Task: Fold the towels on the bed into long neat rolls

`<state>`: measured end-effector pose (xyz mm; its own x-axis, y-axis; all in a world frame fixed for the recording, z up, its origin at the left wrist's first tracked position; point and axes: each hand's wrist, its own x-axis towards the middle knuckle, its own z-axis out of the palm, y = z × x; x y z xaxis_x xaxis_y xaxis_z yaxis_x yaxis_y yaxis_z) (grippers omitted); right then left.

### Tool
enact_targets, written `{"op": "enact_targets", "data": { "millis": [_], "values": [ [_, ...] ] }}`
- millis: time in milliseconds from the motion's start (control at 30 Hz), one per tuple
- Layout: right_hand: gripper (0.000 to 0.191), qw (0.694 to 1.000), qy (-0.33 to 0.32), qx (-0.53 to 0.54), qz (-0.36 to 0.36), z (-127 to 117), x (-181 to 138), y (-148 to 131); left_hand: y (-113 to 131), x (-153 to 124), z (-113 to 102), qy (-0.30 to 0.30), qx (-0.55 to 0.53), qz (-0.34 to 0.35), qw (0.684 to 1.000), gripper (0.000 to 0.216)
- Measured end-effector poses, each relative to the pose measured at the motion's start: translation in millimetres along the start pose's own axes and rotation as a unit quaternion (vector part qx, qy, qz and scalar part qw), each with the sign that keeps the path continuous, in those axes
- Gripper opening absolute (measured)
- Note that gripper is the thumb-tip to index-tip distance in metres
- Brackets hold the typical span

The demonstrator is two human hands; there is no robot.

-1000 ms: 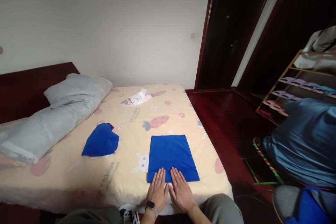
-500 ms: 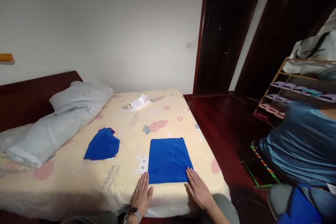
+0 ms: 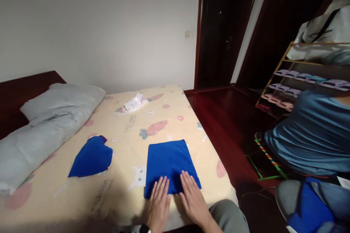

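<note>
A blue cloth [image 3: 168,160], folded into a near-square, lies flat at the front of the bed. On its near edge, left of the middle, rests my left hand [image 3: 159,202], flat with the fingers stretched out. My right hand [image 3: 193,198] lies on the same edge farther right, also flat and holding nothing. To the left, a smaller folded blue cloth [image 3: 91,157] with a purple bit at its top corner sits apart from both hands.
The bed [image 3: 123,189] has a pale yellow sheet with carrots and rabbits. A grey quilt [image 3: 62,127] lies left, a white plastic bag [image 3: 135,102] at the back. At right, a person in a blue shirt [image 3: 308,134] sits by a shoe rack [image 3: 284,60].
My hands have moved inward from the cloth's two near corners and onto its near edge. The view has shifted slightly to the right and down.
</note>
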<state>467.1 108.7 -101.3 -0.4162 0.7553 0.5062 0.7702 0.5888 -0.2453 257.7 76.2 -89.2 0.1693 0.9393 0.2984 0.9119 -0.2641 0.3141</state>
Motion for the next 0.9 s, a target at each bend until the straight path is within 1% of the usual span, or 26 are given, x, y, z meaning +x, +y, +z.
{"op": "enact_targets", "data": {
  "millis": [33, 67, 133, 200, 267, 333, 400, 467, 567, 633, 667, 733, 800, 867, 900],
  "values": [
    [0.072, 1.0, -0.013, 0.0, -0.013, 8, 4, -8, 10, 4, 8, -0.008, 0.018, 0.032, 0.999, 0.061],
    [0.072, 1.0, -0.019, -0.003, -0.016, 17, 6, -13, 18, 8, 17, -0.013, 0.032, 0.047, 0.998, 0.065],
    [0.074, 0.999, -0.025, -0.016, -0.016, 33, 6, -17, 22, 11, 34, -0.019, 0.051, 0.047, 0.997, 0.069],
    [0.075, 0.999, -0.024, -0.034, -0.01, 45, -1, -13, 14, 8, 47, -0.033, 0.063, 0.04, 0.997, 0.071],
    [0.075, 0.999, -0.024, -0.044, -0.008, 51, -9, -6, -1, 1, 55, -0.041, 0.076, 0.032, 0.996, 0.071],
    [0.073, 0.999, -0.017, -0.051, 0.003, 53, -16, 3, -15, -7, 58, -0.044, 0.086, 0.024, 0.995, 0.071],
    [0.073, 0.998, -0.005, -0.061, 0.015, 52, -21, 12, -27, -15, 57, -0.034, 0.095, 0.008, 0.995, 0.072],
    [0.074, 0.997, 0.01, -0.076, 0.022, 52, -26, 24, -40, -22, 52, -0.02, 0.102, -0.014, 0.994, 0.075],
    [0.077, 0.994, 0.036, -0.089, 0.044, 54, -35, 45, -63, -34, 39, -0.011, 0.101, -0.048, 0.994, 0.078],
    [0.077, 0.992, 0.054, -0.078, 0.08, 55, -42, 58, -81, -40, 26, -0.023, 0.079, -0.064, 0.995, 0.074],
    [0.073, 0.991, 0.062, -0.062, 0.104, 54, -44, 63, -88, -42, 18, -0.03, 0.061, -0.079, 0.995, 0.071],
    [0.064, 0.984, 0.076, -0.006, 0.159, 49, -46, 69, -100, -42, 1, -0.031, 0.018, -0.135, 0.99, 0.065],
    [0.056, 0.966, 0.098, 0.078, 0.226, 37, -46, 71, -103, -37, -16, 0.003, -0.028, -0.228, 0.973, 0.061],
    [0.054, 0.928, 0.128, 0.174, 0.304, 24, -46, 70, -99, -30, -30, 0.05, -0.068, -0.314, 0.946, 0.054],
    [0.053, 0.903, 0.137, 0.222, 0.341, 18, -46, 69, -96, -27, -35, 0.067, -0.08, -0.34, 0.935, 0.05]
  ]
}}
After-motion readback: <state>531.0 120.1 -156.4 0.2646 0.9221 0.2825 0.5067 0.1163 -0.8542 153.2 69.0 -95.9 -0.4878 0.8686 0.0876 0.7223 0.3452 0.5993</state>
